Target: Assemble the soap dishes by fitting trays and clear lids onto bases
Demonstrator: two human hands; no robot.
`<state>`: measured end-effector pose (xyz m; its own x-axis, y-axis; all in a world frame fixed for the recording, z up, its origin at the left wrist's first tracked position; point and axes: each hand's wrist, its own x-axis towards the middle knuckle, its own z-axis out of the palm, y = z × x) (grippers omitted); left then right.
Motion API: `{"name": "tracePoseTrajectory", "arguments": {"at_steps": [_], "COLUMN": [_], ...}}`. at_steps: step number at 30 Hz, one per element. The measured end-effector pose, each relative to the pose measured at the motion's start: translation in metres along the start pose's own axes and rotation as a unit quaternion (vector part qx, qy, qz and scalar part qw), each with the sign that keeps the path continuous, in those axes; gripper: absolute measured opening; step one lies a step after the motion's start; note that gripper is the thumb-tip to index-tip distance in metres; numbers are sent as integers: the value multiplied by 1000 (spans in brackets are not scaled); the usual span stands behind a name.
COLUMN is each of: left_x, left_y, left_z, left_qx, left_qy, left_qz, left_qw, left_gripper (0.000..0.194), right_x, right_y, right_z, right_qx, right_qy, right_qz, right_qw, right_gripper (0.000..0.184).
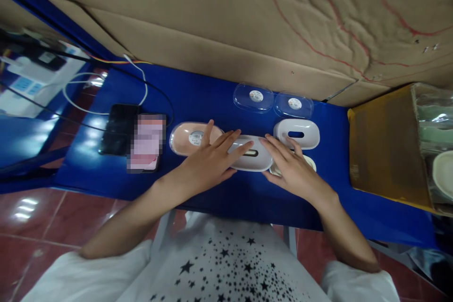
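Two glossy white oval plastic dishes with central slots show: one slotted dish (255,163) lies between the two hands' fingers, and the other white dish (310,136) sits just beyond the right fingers. One peach oval dish with a round label (181,139) lies partly under the left fingers, and one cream rounded dish (311,162) lies partly under the right hand. Two clear oval plastic lids (245,97) lie beyond the fingers on the blue worktop (332,151). The left hand (212,155) lies palm down, fingers spread over the dish's left end, thumb at its near edge; the right hand (292,170) angles inward, fingertips at its right end. Both hands' fingers are extended; whether they grip the dish or merely rest cannot be told.
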<state>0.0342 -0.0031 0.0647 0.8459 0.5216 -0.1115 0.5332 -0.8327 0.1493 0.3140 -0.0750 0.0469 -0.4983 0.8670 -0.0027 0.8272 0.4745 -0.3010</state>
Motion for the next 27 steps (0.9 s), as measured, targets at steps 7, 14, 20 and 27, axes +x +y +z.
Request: {"name": "tracePoseTrajectory", "arguments": {"at_steps": [7,14,20,27], "left_x": [8,7,57,127], "left_y": [-2,-5,-37,-88], "left_z": [5,3,-24,-20], "left_qx": [-22,-2,2,-6], "left_qy": [-38,-30,9,-35], "left_qz": [-16,-20,1,-44], "left_qw": [999,999,1000,998], "left_gripper": [79,87,75,77], "right_x": [4,4,0,-3], "right_y": [9,10,15,18], "right_z": [11,13,8,12], "right_qx": [10,18,0,-21], "right_qy": [0,-1,50,119], "right_qz": [-7,5,28,37], "right_qw": [1000,1000,998,992], "right_gripper": [88,89,87,64]}}
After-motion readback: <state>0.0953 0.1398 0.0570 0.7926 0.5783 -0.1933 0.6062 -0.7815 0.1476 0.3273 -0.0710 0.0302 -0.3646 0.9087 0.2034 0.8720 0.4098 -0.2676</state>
